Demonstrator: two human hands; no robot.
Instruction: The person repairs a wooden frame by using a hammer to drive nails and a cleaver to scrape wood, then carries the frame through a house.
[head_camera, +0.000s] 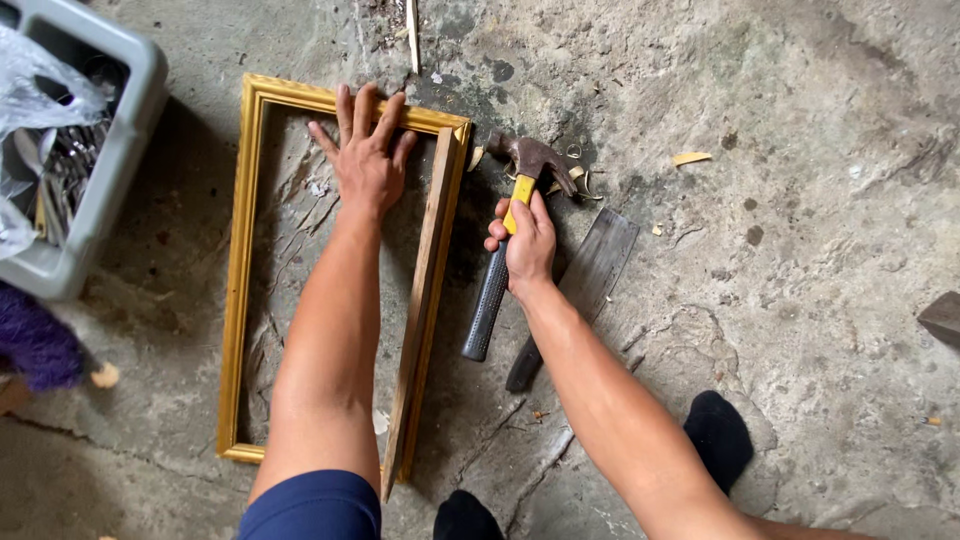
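Note:
A gold-painted wooden picture frame (240, 270) lies flat on the concrete floor. My left hand (367, 155) presses palm down on the frame's far top rail, fingers spread, close to the top right corner. My right hand (524, 240) grips a claw hammer (505, 245) with a yellow and black handle, just below its steel head. The hammer head sits beside the frame's top right corner. The frame's right rail (425, 300) shows bare wood on its side.
A grey plastic bin (115, 150) with metal pieces and a plastic bag stands at the far left. A flat dark saw blade (590, 275) lies under my right forearm. Wood chips are scattered near the hammer head. My black-socked feet (718, 435) rest at the bottom edge.

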